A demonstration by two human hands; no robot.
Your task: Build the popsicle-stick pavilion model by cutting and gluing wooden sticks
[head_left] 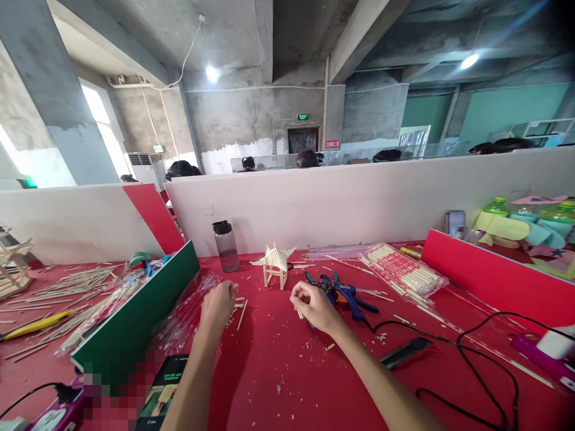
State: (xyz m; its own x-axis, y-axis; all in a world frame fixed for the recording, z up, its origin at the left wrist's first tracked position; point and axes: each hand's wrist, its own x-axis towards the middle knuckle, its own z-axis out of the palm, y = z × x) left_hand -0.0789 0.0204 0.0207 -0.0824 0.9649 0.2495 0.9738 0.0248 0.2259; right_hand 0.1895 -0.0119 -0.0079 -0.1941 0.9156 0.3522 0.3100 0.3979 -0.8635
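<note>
A small pavilion model [275, 266] built of thin wooden sticks stands upright on the red tabletop, between and beyond my hands. My left hand [218, 304] is closed with its fingers curled, left of the model and beside short cut stick pieces [241, 315]. Whatever its fingers hold, if anything, is hidden. My right hand [315, 306] pinches a short wooden stick piece [300, 313] between thumb and fingers, in front of the model. Just past that hand lie a blue glue gun [351, 298] and dark pliers with green handle ends [327, 284].
A water bottle [226, 246] stands by the white partition [287, 209]. Bagged sticks [404, 270] lie back right. A black cable [431, 336] loops across the right side, near a black utility knife [406, 352]. A green divider [139, 308] borders the left.
</note>
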